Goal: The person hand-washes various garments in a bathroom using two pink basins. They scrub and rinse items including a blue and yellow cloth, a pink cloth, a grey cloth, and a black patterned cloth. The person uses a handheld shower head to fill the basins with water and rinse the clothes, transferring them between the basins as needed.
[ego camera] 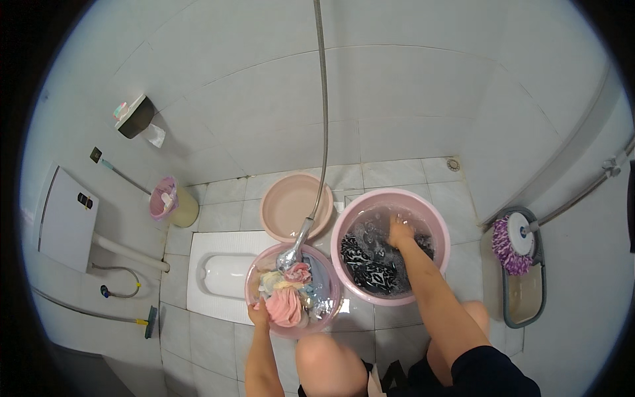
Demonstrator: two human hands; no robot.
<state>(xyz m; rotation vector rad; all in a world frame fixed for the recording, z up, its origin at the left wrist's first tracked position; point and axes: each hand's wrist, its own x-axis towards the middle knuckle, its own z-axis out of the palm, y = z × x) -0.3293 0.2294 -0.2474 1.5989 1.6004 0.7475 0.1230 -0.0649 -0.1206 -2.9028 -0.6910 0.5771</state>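
Observation:
My left hand is at the left rim of a pink basin of wet clothes, its fingers touching a pink cloth; whether they grip cloth or rim is unclear. A chrome shower head on a metal hose rests over the clothes in that basin. To the right, my right hand reaches into a larger pink basin of sudsy water, its fingertips partly under the surface. Beside and below that hand, a black-and-white patterned garment lies soaking. Nothing shows plainly in its fingers.
A beige basin stands behind the clothes basin, beside a squat toilet. At the right wall are a mop bucket and a purple-and-white mop head. A lined waste bin and a brush are at left.

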